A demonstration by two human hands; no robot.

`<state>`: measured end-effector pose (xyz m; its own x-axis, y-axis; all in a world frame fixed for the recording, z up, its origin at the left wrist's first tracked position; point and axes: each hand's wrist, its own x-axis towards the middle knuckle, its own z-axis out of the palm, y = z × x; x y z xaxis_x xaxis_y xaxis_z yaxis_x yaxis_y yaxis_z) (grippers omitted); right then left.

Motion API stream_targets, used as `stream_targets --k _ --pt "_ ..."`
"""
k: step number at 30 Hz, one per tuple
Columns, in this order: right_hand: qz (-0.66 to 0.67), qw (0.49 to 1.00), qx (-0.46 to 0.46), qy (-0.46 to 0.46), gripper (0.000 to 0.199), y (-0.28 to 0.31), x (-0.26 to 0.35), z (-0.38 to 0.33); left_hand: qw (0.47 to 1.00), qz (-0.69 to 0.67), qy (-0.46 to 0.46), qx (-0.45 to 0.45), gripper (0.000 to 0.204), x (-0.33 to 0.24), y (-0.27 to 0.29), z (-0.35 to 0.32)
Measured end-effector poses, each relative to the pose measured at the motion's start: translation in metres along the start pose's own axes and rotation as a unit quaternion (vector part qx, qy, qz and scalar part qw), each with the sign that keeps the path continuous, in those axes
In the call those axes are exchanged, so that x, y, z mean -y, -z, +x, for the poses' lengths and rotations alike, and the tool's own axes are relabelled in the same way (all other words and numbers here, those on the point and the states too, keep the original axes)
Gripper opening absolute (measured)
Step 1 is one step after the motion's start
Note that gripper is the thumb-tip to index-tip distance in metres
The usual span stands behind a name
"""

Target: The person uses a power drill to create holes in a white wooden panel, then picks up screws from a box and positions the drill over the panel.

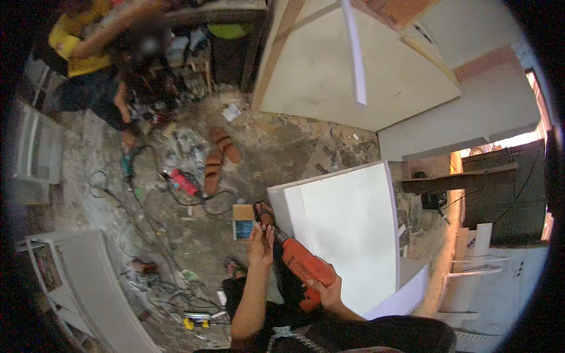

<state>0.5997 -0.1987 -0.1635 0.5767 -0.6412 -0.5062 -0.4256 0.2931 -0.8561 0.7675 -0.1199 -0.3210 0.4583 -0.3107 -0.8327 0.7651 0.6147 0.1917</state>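
Observation:
An orange power drill point(307, 265) is in my right hand point(328, 292), which is wrapped round its grip. The drill slants up and left, its dark chuck point(281, 236) pointing at my left hand point(261, 244). The fingers of my left hand are drawn together just beside the drill's tip. Whatever they pinch is too small to make out. Past those fingertips is my sandalled foot point(265, 215). Next to it on the floor lies an open cardboard box point(242, 212) with small bluish things inside. A white panel unit point(347, 229) stands close on the right of the drill.
Brown sandals point(213, 170), a red power tool point(183, 182) and tangled cords lie on the littered concrete floor point(194, 235). A large pale board point(341, 70) stands at the far side. White frames point(88, 259) line the left. A person in yellow point(88, 53) is at the far left.

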Motion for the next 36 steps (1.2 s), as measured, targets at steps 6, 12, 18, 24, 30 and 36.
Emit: stream_targets --k 6,12,18,24,30,36 --pt "-0.172 0.958 0.104 0.205 0.067 -0.015 0.041 -0.11 0.996 -0.022 -0.068 0.044 0.026 -0.063 0.025 -0.123" --pt "-0.154 0.912 0.159 0.347 0.067 -0.031 0.079 -0.174 0.988 -0.063 -0.104 0.097 0.021 -0.115 0.044 -0.195" --pt "-0.145 0.869 0.237 0.41 0.067 -0.031 0.092 -0.205 0.97 -0.143 -0.151 0.13 0.021 -0.141 0.058 -0.244" --pt "-0.179 0.851 0.254 0.424 0.069 -0.027 0.082 -0.185 0.97 -0.081 -0.186 0.137 0.026 -0.151 0.057 -0.263" --pt "-0.119 0.847 0.295 0.426 0.07 -0.032 0.094 -0.181 0.962 -0.147 -0.155 0.17 0.017 -0.178 0.071 -0.228" --pt "-0.156 0.84 0.254 0.454 0.069 -0.033 0.085 -0.168 0.983 -0.057 -0.17 0.037 0.022 -0.169 0.067 -0.213"
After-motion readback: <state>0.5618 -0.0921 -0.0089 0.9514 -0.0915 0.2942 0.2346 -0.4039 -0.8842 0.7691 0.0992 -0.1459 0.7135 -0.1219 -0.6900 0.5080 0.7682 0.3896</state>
